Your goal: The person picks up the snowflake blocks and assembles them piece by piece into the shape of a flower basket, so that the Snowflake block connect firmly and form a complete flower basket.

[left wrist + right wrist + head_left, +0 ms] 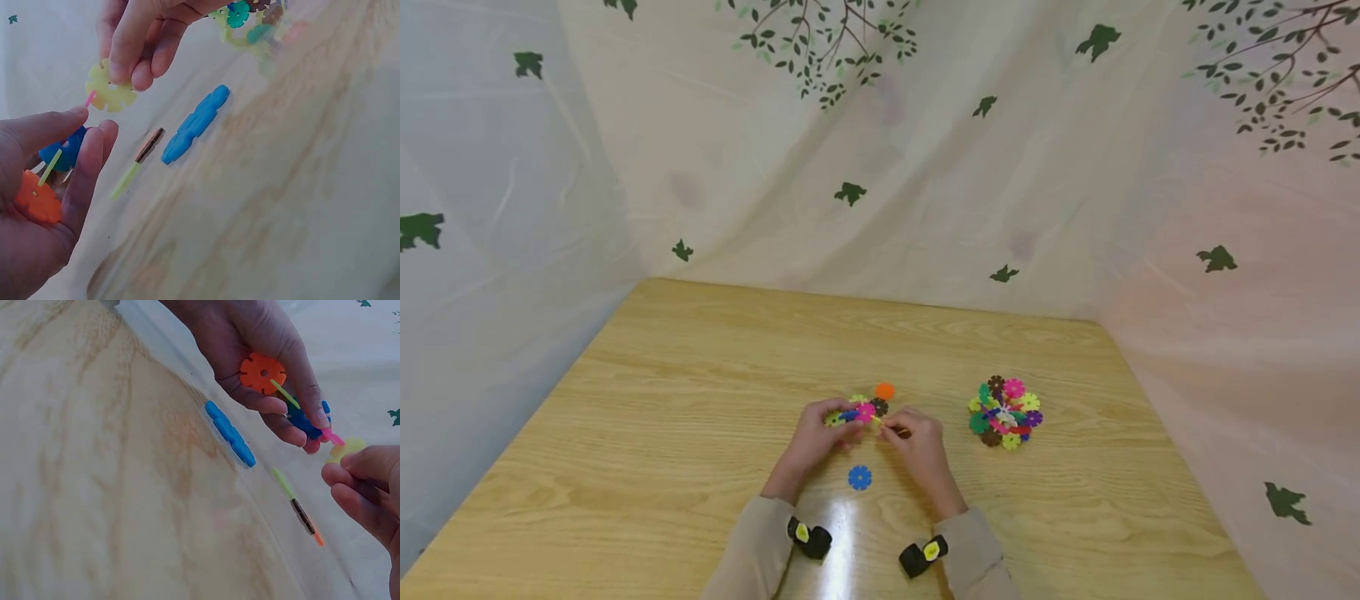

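My left hand (815,433) holds a small cluster of joined notched plastic discs. In the left wrist view an orange disc (39,199), a yellow-green disc and a blue disc (61,153) show in it. A pink disc (865,413) sticks out past the left fingertips. Between thumb and fingers my right hand (921,442) pinches a pale yellow disc (112,94). That disc's edge meets the pink one; how deep their slots engage I cannot tell. A loose blue disc (860,477) lies on the table, nearer than the hands.
Just beyond the hands, an orange disc (885,391), a brown disc (878,407) and a yellow-green disc (859,400) lie on the wooden table (700,375). A round multicoloured cluster of discs (1004,413) stands to the right. Printed cloth (925,208) hangs behind the table.
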Available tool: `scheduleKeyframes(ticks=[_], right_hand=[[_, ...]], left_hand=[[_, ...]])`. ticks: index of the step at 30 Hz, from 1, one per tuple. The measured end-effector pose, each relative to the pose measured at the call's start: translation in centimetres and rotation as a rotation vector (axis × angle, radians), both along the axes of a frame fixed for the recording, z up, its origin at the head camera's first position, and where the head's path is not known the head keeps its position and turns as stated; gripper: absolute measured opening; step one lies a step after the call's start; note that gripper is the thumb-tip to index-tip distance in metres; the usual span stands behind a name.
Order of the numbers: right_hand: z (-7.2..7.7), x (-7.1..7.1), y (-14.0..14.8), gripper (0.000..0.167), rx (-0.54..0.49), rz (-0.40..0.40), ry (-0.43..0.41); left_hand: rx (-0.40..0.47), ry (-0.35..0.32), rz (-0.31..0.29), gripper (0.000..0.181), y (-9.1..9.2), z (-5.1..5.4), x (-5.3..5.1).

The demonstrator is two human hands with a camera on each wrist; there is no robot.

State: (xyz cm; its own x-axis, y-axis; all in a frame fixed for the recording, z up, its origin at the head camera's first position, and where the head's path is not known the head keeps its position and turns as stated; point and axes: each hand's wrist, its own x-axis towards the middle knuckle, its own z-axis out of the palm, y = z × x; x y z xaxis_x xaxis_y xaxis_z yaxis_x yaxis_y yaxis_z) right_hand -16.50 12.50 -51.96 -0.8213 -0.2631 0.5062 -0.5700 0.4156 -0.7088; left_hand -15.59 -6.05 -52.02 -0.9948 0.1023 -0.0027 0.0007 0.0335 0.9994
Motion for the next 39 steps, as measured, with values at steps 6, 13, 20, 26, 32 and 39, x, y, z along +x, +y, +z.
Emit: scheduleKeyframes(ticks=[6,13,20,26,32,39], right_hand=[[0.0,0.0,0.1,0.005,-0.005,0.01,0.022],[0.1,0.0,0.2,0.002,-0.013,-0.01,0.005],[0.0,-0.1,0.2,0.001,-0.052,-0.005,-0.082],[0.6,0.1,-0.2,0.008,-0.216,-0.027,-0.345],[1.2,0.3,-0.5,0.009,-0.195,-0.045,-0.387],[-0.2,-0.2,-0.2,0.006,-0.144,-0.045,-0.249]], left_hand=[[0.0,0.014,0.008,0.025,0.2,0.0,0.0],[-0.005,0.004,0.005,0.025,0.4,0.0,0.1],[-0.028,0.005,0.01,0.023,0.4,0.1,-0.1],[0.071,-0.07,0.01,0.029,-0.2,-0.3,-0.5],[0.175,-0.124,0.001,0.032,-0.6,-0.3,-0.7],[0.206,-0.15,0.009,0.032,-0.8,-0.3,-0.7]])
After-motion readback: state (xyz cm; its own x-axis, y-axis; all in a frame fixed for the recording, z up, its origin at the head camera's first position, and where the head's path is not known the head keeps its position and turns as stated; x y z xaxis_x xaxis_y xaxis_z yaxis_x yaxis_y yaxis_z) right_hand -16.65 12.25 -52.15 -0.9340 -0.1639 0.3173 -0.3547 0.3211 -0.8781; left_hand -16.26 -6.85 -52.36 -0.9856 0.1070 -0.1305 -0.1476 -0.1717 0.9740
